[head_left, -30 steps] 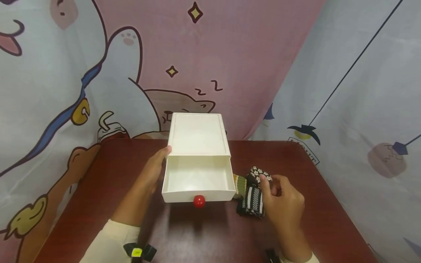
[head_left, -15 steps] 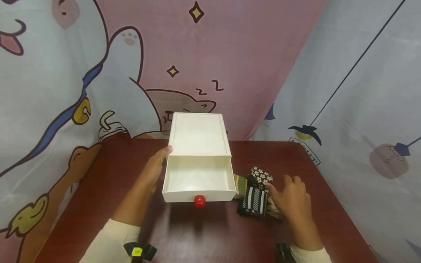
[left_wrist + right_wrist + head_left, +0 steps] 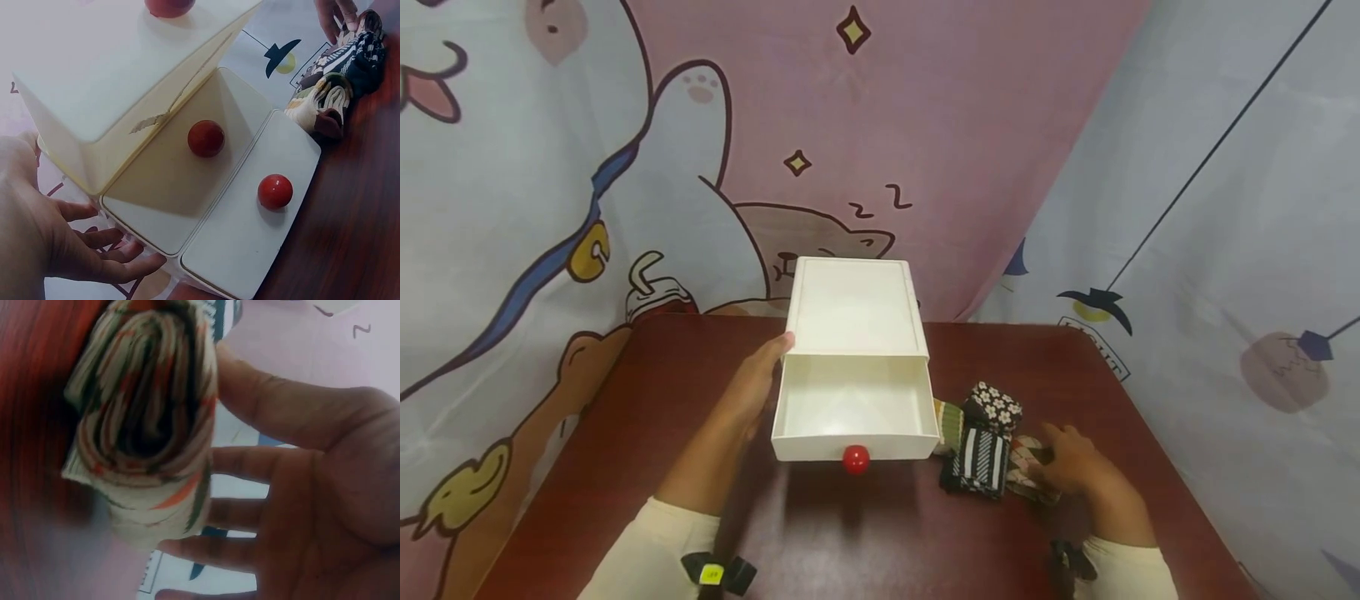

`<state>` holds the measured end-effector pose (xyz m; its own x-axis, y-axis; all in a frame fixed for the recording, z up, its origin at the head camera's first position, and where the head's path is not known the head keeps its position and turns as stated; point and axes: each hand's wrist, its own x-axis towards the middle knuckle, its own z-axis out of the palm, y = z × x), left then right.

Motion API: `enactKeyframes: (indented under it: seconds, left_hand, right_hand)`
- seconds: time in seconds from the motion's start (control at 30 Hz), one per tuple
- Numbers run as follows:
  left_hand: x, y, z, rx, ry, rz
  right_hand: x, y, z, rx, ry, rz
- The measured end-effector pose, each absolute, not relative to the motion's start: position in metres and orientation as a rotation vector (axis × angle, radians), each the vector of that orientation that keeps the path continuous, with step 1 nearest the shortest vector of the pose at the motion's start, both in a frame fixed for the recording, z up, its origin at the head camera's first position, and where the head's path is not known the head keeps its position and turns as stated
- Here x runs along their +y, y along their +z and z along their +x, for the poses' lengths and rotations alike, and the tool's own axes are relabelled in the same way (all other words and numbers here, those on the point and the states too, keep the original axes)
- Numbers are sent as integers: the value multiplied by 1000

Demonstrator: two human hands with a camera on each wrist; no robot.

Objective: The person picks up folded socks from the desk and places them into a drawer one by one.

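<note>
A white drawer unit [image 3: 857, 308] with red knobs stands on the table, its top drawer [image 3: 820, 448] pulled out and bare inside. My left hand [image 3: 748, 387] rests against its left side, thumb at the top edge and fingers spread along the wall in the left wrist view. To the unit's right lie rolled socks: a flowered one [image 3: 992, 407], a black-and-white striped one [image 3: 981, 458], a green-yellow one [image 3: 949, 425] partly hidden by the drawer. My right hand [image 3: 1078, 462] is at a cream patterned sock roll [image 3: 144, 412], fingers extended beside it, not curled round it.
Two closed lower drawers [image 3: 206, 187] show in the left wrist view. The dark red-brown table [image 3: 685, 367] reaches back to a cartoon-printed curtain [image 3: 925, 125].
My right hand has drawn away from the flowered sock roll, moving right and toward me to the cream patterned one, which has come into sight. The left hand stays put.
</note>
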<state>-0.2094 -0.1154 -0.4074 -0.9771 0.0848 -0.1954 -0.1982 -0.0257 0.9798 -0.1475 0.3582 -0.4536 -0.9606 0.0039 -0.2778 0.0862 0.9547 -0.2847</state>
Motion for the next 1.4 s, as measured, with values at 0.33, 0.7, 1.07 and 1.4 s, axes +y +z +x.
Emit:
enactKeyframes:
  seconds: [0.33, 0.7, 1.07, 1.4]
  left_hand:
    - [-118, -408, -209, 2053, 2073, -112]
    - [-118, -404, -209, 2049, 2052, -92]
    - [-120, -406, -209, 2023, 2038, -80]
    - [-120, -406, -210, 2025, 2035, -52]
  right_hand:
    - [364, -461, -163, 2701, -646, 18]
    - [369, -469, -170, 2638, -710, 98]
    - [370, -473, -166, 2646, -796, 123]
    - [373, -470, -157, 2718, -761, 154]
